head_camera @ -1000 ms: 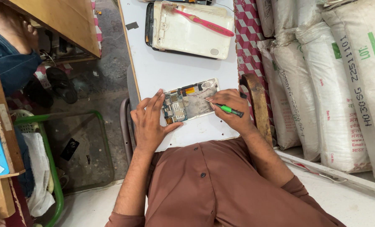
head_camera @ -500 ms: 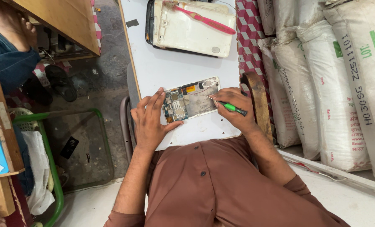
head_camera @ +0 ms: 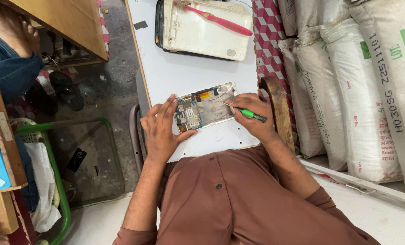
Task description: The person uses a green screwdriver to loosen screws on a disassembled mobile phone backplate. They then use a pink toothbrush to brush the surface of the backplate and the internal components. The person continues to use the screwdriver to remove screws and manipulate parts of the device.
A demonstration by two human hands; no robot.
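An opened phone (head_camera: 205, 106) with its circuit board bare lies on the white tabletop (head_camera: 179, 68) just in front of me. My left hand (head_camera: 161, 129) rests flat against the phone's left end, fingers spread and touching its edge. My right hand (head_camera: 252, 115) grips a green-handled screwdriver (head_camera: 250, 114), and its thin metal tip reaches the phone's right half.
A white tablet back cover (head_camera: 202, 29) with a pink toothbrush (head_camera: 220, 19) on it lies at the table's far end. Stacked white sacks (head_camera: 356, 77) stand to the right, next to a wooden piece (head_camera: 279, 109). A green wire rack (head_camera: 57, 177) and sandals (head_camera: 66, 90) are on the floor at left.
My right hand has shifted slightly, and the screwdriver tip has moved further in over the phone's right half. My left hand stays put on the phone's left end.
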